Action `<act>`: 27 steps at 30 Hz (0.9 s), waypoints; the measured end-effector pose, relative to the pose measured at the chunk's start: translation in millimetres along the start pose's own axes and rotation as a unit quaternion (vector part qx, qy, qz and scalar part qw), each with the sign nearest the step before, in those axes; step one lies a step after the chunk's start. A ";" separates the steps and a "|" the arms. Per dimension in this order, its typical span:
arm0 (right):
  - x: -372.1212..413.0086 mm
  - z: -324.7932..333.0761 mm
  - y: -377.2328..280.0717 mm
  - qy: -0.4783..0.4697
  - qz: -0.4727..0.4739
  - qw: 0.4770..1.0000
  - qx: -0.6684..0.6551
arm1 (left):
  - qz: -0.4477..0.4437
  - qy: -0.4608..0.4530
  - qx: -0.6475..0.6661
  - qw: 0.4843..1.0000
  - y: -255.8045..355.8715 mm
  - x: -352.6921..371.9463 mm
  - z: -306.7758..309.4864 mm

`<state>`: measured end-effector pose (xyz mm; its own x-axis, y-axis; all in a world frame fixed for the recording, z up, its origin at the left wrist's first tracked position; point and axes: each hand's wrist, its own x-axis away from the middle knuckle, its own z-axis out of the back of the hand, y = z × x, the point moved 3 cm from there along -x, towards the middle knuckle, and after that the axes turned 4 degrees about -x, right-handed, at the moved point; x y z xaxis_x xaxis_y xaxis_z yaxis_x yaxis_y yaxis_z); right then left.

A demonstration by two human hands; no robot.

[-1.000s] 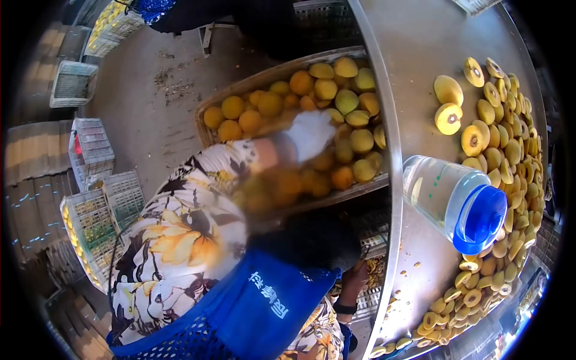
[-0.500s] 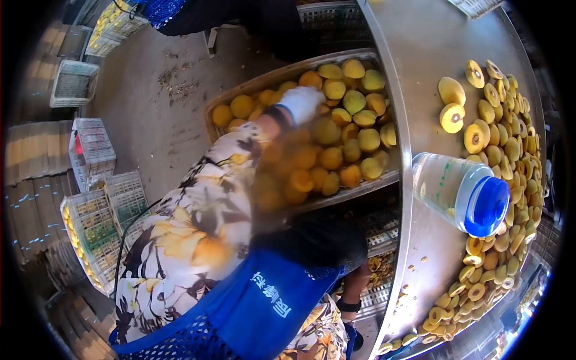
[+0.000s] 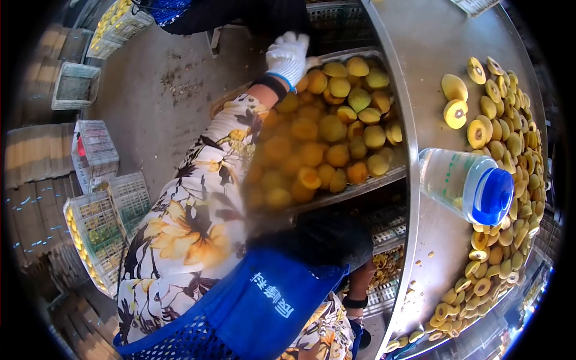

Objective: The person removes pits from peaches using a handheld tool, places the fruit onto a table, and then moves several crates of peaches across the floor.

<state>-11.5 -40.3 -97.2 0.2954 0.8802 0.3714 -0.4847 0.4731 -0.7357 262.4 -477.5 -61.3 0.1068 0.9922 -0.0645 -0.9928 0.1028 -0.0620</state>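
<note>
My left hand (image 3: 288, 59), in a white knitted glove with a blue cuff, rests on the far rim of a long crate (image 3: 360, 185). Its fingers curl over the outer side and look closed on the rim; part of the grip is hidden. Whole yellow-orange fruits (image 3: 330, 128), which look like peaches, fill the crate, with a few greenish ones among them. Blur covers the fruits nearest my floral sleeve (image 3: 198, 210). My right hand is out of view; only some floral cloth (image 3: 315, 327) shows at the bottom.
A metal table (image 3: 408, 66) on the right holds many halved fruits (image 3: 510, 156) and a clear jar with a blue lid (image 3: 492, 195). Plastic crates (image 3: 93, 150) stand on the floor at left. Another person in dark clothes (image 3: 234, 15) is at the top.
My left hand has moved up and left, from over the fruits to the crate's far rim. The whole view has shifted slightly.
</note>
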 end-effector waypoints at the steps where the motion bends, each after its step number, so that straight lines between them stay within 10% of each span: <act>1: 0.0 -0.3 0.5 0.000 0.003 1.000 0.001 | -0.052 0.081 0.009 0.995 5.0 -8.6 -15.1; 5: -1.6 -3.4 10.4 -0.003 0.028 1.000 0.009 | -0.074 -0.076 0.005 0.994 9.7 -9.8 -77.9; 14: -15.0 -6.4 8.8 0.018 -0.022 0.999 -0.018 | -0.040 0.013 -0.087 0.995 3.8 13.7 -92.0; 21: -4.3 9.2 20.3 0.045 0.133 0.974 0.176 | -0.017 0.090 -0.119 0.989 19.1 19.7 -69.4; 27: 13.3 15.8 25.1 0.087 0.088 0.982 0.142 | -0.226 -0.236 -0.008 0.945 76.5 75.4 -25.4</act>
<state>-32.7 -16.2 -101.8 0.3102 0.9414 0.1323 -0.7438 0.3269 -0.5830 195.9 -396.5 -96.1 0.4788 0.7685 0.4244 -0.8505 0.5259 0.0071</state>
